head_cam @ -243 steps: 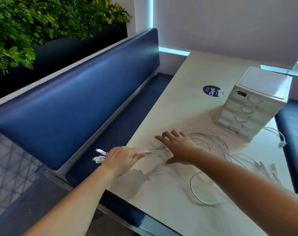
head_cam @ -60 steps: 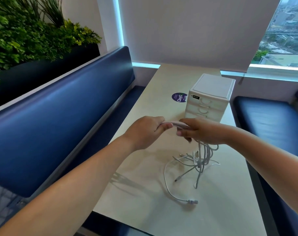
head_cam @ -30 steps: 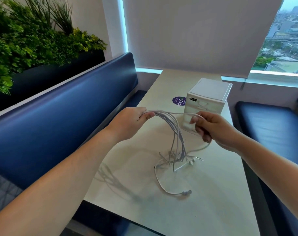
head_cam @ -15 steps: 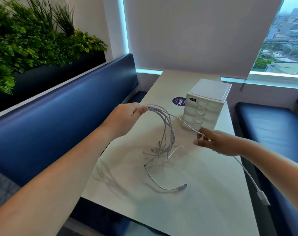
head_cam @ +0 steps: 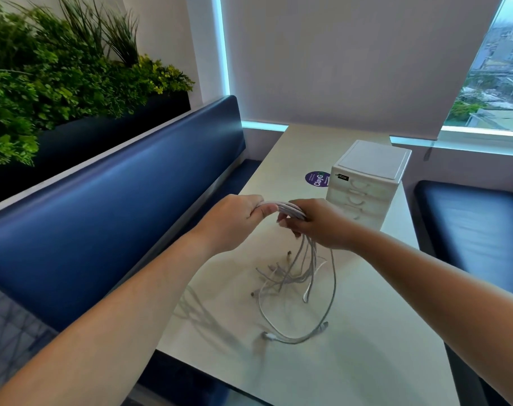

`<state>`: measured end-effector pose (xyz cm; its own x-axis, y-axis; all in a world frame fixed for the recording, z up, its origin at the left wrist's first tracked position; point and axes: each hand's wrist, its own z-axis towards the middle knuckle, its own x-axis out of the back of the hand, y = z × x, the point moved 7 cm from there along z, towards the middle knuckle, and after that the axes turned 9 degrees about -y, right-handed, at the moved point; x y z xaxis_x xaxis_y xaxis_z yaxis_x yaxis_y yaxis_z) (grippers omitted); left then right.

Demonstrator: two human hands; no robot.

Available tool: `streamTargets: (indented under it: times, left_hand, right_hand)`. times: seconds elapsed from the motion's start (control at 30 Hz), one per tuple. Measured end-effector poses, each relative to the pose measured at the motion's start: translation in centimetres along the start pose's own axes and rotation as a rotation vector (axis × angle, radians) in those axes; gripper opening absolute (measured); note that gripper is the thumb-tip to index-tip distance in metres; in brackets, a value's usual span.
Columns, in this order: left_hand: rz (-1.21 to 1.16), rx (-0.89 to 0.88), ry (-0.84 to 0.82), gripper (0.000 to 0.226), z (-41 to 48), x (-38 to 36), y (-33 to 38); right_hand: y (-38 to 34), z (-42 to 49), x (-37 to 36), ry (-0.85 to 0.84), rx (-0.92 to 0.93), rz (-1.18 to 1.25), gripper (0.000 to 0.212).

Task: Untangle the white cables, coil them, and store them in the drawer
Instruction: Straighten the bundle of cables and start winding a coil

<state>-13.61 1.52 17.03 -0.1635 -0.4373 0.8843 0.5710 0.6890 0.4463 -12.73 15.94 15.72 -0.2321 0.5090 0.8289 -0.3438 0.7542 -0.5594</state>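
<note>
A single wide-angle view, worn on the head, looks forward and down along the table [head_cam: 381, 376] from its near end. Both forearms enter from the bottom corners. The left hand [head_cam: 234, 221] and right hand [head_cam: 316, 224] meet on the cables [head_cam: 290, 210] near frame centre, close to the lens. The drawer unit [head_cam: 366, 183] stands farther off at 1 o'clock. The bench [head_cam: 117, 215] runs along 9 to 11 o'clock, with plants [head_cam: 59, 83] at 10 and the window [head_cam: 495, 83] at 2.

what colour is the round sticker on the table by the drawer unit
The sticker is purple with white lettering, seen best in the head view, the only one.
</note>
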Motion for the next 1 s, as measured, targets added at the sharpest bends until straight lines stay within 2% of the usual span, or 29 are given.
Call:
streamTargets:
  times: [0.13, 0.27, 0.43, 0.53, 0.73, 0.87, 0.93, 1.0]
  left_hand:
    - [0.031, -0.002, -0.026, 0.054, -0.1, 0.5, -0.6]
    - [0.043, -0.007, -0.020, 0.053, 0.2, 0.9, -0.8]
    - [0.021, -0.015, 0.083, 0.055, 0.6, 3.0, -2.0]
    - [0.049, -0.023, 0.105, 0.062, 0.8, 3.7, -2.7]
    - [0.104, -0.013, 0.102, 0.054, 1.4, 3.7, -2.9]
    - [0.095, -0.008, 0.101, 0.054, 1.7, 3.6, -3.3]
    - [0.094, -0.002, 0.085, 0.054, 1.9, 3.3, -3.3]
    - [0.095, 0.005, 0.065, 0.050, 2.0, 2.9, -3.3]
  right_hand:
    - [-0.4, -0.2, 0.1, -0.061, -0.036, -0.143, 0.015]
    - [-0.2, -0.5, 0.5, -0.147, -0.091, -0.261, 0.012]
    - [2.0, -1.7, 1.1, -0.117, -0.137, -0.125, 0.010]
    - [3.4, -2.5, 1.0, -0.119, -0.176, -0.121, 0.014]
    - [5.1, -3.9, 1.4, -0.137, -0.217, -0.019, 0.029]
    - [5.9, -4.8, 1.2, -0.204, -0.261, 0.232, 0.042]
    - [6.2, -5.0, 1.3, -0.218, -0.276, 0.217, 0.047]
    - [6.5, -5.0, 1.3, -0.229, -0.285, 0.101, 0.057]
